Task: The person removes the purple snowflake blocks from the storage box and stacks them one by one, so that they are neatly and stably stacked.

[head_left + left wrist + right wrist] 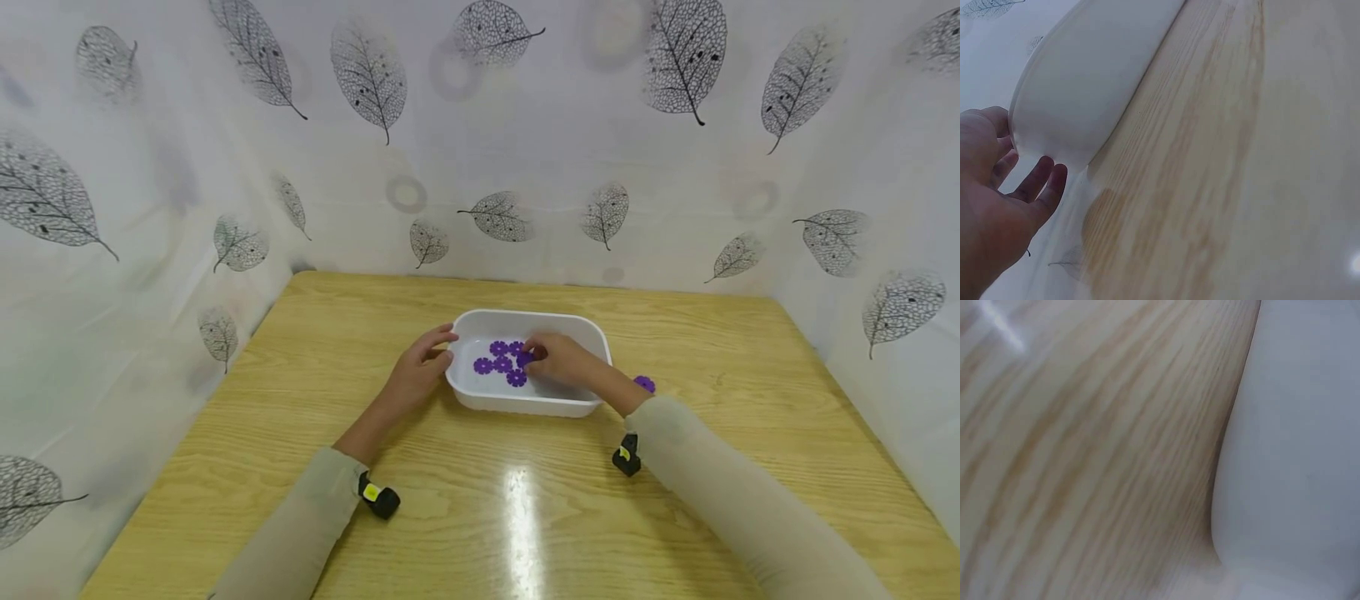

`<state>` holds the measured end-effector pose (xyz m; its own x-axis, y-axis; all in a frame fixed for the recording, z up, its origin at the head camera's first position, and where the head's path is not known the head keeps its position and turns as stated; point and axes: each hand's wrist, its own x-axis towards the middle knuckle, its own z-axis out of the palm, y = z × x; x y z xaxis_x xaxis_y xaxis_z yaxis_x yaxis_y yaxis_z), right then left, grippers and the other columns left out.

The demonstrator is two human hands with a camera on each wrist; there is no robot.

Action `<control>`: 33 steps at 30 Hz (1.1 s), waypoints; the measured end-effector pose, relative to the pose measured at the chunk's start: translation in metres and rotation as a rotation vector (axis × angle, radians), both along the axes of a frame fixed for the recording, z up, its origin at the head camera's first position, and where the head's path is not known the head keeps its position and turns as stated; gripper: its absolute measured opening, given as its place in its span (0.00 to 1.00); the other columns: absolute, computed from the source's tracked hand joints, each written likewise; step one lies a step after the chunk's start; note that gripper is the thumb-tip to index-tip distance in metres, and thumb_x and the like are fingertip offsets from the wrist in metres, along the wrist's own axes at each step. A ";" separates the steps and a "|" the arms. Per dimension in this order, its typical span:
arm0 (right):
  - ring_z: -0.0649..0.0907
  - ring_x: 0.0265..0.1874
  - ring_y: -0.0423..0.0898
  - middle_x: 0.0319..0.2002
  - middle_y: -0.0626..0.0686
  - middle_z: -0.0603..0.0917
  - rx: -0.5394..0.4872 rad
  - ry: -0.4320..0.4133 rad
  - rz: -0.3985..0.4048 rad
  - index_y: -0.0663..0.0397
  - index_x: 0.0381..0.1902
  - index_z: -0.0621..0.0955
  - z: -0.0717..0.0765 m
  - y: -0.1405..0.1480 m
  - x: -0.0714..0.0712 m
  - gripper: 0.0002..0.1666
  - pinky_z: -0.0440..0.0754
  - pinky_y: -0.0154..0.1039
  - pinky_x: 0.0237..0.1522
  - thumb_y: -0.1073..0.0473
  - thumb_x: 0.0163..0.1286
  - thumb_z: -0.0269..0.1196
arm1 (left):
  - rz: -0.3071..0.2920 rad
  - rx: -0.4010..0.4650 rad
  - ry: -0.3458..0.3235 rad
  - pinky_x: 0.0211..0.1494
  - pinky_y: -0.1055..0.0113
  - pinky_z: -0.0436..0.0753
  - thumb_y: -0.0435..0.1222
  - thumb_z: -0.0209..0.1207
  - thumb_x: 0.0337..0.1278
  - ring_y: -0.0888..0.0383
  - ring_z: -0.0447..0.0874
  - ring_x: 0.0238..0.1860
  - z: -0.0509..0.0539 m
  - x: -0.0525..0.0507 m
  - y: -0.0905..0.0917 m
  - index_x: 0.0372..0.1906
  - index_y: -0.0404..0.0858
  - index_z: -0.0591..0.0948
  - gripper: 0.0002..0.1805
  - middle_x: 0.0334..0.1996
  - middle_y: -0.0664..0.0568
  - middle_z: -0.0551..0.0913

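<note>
Leaf-printed curtain [525, 142] backs the wooden tabletop [450, 483], and all eyes go to one purple disc [525, 360] inside the white tub [525, 407], down among its fellows! Right hand [564, 360] has it: fingers curled, thumb in, a pinch by the look of it, though the fingertips hide part of the piece and the right wrist view offers no help. First danger: those loose discs [502, 364] crowd close, their rims notched, so a neighbour could snag and be dragged along, or a thin edge could slip from an off-centre grip. Out to the walls now, where the right forearm crosses the tub's right side; a low sweep there could knock the rim and slide everything sideways. Left hand [420, 367] guards the opposite end, fingers loose and relaxed, fingertips touching the end wall rather than clamping it; with so light a touch, a bump from the right might shift the tub. And watch the stray disc [643, 383], outside on the table, just beyond the right wrist: a careless sleeve [712, 475] or wrist camera [627, 456] could brush it farther off, or it could simply be overlooked behind that arm.
</note>
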<state>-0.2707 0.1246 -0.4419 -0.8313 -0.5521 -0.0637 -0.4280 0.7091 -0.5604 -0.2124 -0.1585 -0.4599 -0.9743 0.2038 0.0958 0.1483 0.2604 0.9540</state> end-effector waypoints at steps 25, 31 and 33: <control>0.81 0.40 0.47 0.42 0.54 0.85 -0.065 0.070 0.056 0.63 0.54 0.83 0.035 0.021 0.013 0.21 0.82 0.42 0.44 0.56 0.68 0.68 | 0.013 0.017 -0.033 0.67 0.49 0.78 0.38 0.54 0.75 0.41 0.75 0.66 0.000 -0.001 -0.001 0.67 0.38 0.75 0.21 0.77 0.53 0.63; 0.78 0.42 0.47 0.46 0.54 0.83 -0.086 0.041 -0.012 0.57 0.57 0.82 0.040 0.044 0.021 0.21 0.79 0.40 0.41 0.54 0.71 0.66 | 0.010 0.025 -0.038 0.67 0.50 0.78 0.38 0.54 0.75 0.42 0.75 0.66 -0.001 -0.001 -0.001 0.67 0.38 0.75 0.21 0.77 0.53 0.62; 0.78 0.43 0.48 0.47 0.53 0.82 -0.087 0.037 -0.046 0.55 0.58 0.82 0.042 0.053 0.025 0.21 0.79 0.41 0.41 0.53 0.71 0.66 | 0.014 0.017 -0.037 0.67 0.51 0.78 0.38 0.53 0.75 0.43 0.75 0.65 0.000 -0.001 0.000 0.67 0.39 0.76 0.20 0.77 0.54 0.63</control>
